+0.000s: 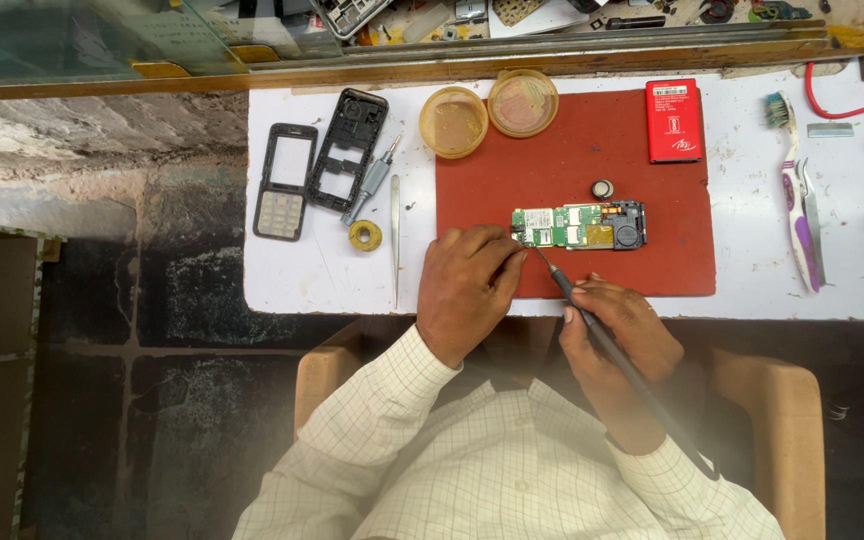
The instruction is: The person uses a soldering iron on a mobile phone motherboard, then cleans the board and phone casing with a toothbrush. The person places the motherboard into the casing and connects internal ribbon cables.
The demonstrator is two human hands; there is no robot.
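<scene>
Circuit board (577, 226), green, flat and rectangular, lies on a red mat (552, 170) on the white tabletop (752, 270). Left hand (467, 290) rests palm-down, fingers curled closed against the board's left end. Right hand (612, 345) grips a slim dark soldering iron (592, 320), tip angled toward the board.

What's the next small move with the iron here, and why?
Probably ease the soldering iron tip the last bit forward onto the circuit board's left edge. The right hand holds the iron with its tip just short of that edge, while the left hand has its fingertips at the board's left corner, pinning it on the red mat.
</scene>
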